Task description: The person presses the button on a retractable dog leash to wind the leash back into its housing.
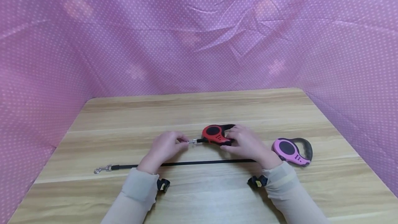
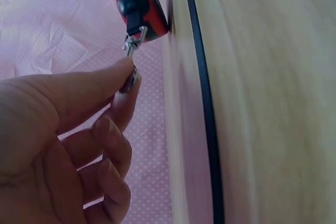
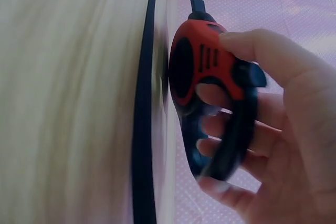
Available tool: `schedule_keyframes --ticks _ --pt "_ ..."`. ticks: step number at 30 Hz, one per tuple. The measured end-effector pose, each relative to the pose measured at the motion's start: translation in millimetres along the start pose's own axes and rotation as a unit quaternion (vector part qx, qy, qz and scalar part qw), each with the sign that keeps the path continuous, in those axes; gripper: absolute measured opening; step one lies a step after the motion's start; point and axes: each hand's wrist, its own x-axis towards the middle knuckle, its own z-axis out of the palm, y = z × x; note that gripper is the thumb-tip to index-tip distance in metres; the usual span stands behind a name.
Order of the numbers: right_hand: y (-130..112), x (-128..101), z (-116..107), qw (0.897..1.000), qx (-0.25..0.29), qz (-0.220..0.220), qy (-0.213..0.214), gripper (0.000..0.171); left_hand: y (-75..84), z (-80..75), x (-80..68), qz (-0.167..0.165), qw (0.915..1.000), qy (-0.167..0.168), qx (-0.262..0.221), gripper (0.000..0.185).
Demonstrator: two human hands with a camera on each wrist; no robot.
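A red-and-black retractable dog leash (image 1: 214,132) is at the middle of the table. My left hand (image 1: 165,146) pinches its silver snap hook (image 2: 135,41) between thumb and index finger, the other fingers loosely bent. On the opposite side, my right hand (image 1: 247,143) grips the leash's black handle (image 3: 239,135), several fingers through the loop and the thumb on the red casing. Only a short bit of black strap (image 3: 198,5) shows between casing and hook.
Behind my right wrist lies a pink retractable leash (image 1: 287,148) with a dark handle. Its long black strap (image 1: 202,162) stretches leftward across the wooden table (image 1: 199,196), under my forearms, ending in a silver hook (image 1: 102,169). Pink dotted cloth (image 1: 186,61) surrounds the table.
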Motion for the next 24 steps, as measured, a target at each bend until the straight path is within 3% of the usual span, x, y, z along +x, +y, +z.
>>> schedule_keyframes --ticks 10,20,24 --pt "5.6 3.4 4.7 0.996 0.073 -0.018 -0.051 0.024 1.1 -1.6 3.0 -0.023 0.9984 0.014 0.048 0.011" --pt "9.4 1.8 6.7 0.999 0.045 -0.020 -0.015 0.023 2.0 1.4 4.5 -0.025 0.9974 0.033 0.060 0.006" --pt "10.9 1.1 7.0 0.999 0.043 0.008 -0.019 0.024 1.2 0.8 4.7 -0.025 0.9978 0.036 0.050 0.008"
